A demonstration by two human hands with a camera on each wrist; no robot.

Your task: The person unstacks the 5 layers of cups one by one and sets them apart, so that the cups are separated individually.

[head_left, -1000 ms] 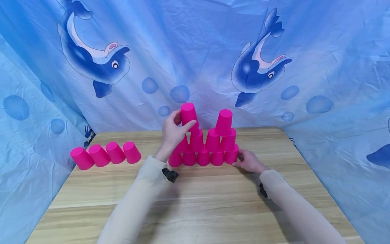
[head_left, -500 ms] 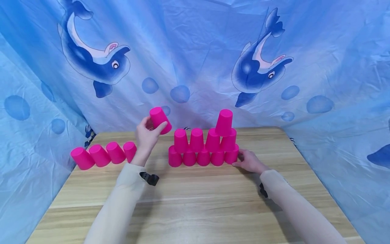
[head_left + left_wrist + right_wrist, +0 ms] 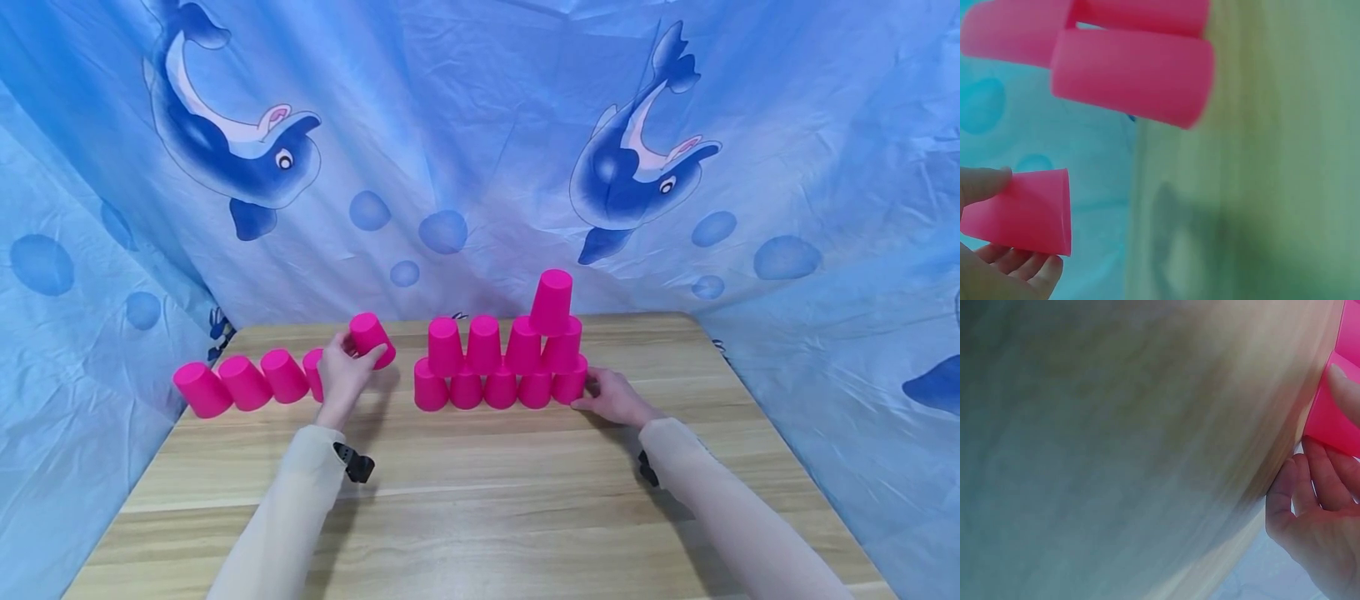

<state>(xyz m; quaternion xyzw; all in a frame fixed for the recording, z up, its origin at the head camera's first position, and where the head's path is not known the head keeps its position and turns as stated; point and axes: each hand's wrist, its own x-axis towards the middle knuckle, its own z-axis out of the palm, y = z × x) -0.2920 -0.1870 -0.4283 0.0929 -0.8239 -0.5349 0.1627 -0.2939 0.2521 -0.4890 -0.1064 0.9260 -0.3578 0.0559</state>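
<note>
My left hand (image 3: 343,379) grips an upside-down pink cup (image 3: 371,340) between thumb and fingers, left of a stack of cups. In the left wrist view, that cup (image 3: 1029,215) is tilted, its open rim facing the table side. The stack has a bottom row and a second row (image 3: 484,344) of several upside-down pink cups. On its right end stands a single third-level cup (image 3: 552,302). My right hand (image 3: 618,396) holds the rightmost bottom cup (image 3: 570,382); in the right wrist view its thumb (image 3: 1346,394) lies on the cup's side and the fingers are at the opposite side.
A row of several upside-down pink cups (image 3: 243,383) stands at the left of the wooden table (image 3: 480,500); my left hand partly covers the rightmost one. A blue curtain with dolphins (image 3: 480,150) hangs behind the table and along both sides.
My left hand has carried its cup away from above the stack's left end, leftward and then down toward the table. The right hand and the stacked cups have stayed in place.
</note>
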